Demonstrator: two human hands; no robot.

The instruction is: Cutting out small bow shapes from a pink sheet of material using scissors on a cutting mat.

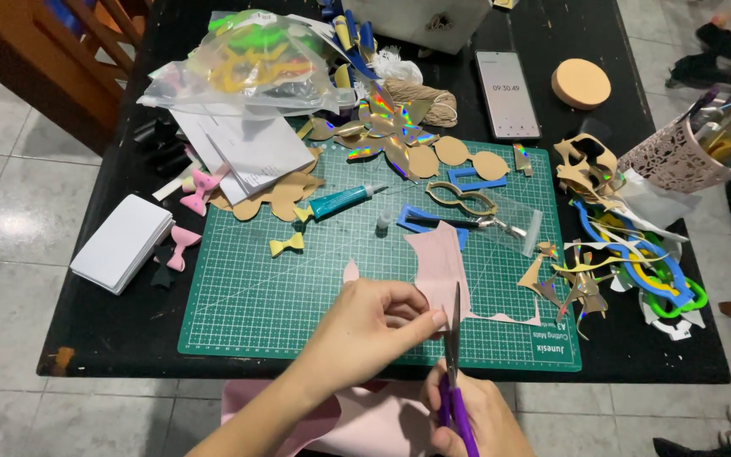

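Left hand (374,326) pinches the lower edge of a pale pink foam sheet piece (440,267) between thumb and fingertips, over the near edge of the green gridded cutting mat (298,279). The piece lies partly on the mat, its top reaching toward the mat's middle; a thin pink offcut strip (509,319) trails to the right of it.

Right hand (475,419) is clenched around the purple handles of a pair of scissors (453,372), low in the frame at the desk edge. The blades point up and away from the person and meet the pink piece just beside the left thumb (whether the blades are parted or closed cannot be told).

A larger pink foam sheet (357,419) lies below the desk edge, under both forearms.

On the black desk (120,330) around the mat:
- stack of white cards (124,241), far left
- small pink foam bows (184,245) and 1 yellow foam bow (287,245) near the mat's left side
- teal glue tube (340,201) lying on the mat, with its loose cap (382,222) just beside it
- holographic and tan leaf-shaped cutouts (391,140) at the mat's top
- clear plastic bag of coloured foam shapes (255,63), top left
- ball of twine (425,101), smartphone (508,93) and round cork disc (581,83) along the far side
- heap of blue, green and yellow foam scraps (636,271), right
- white perforated pen cup (674,156), far right
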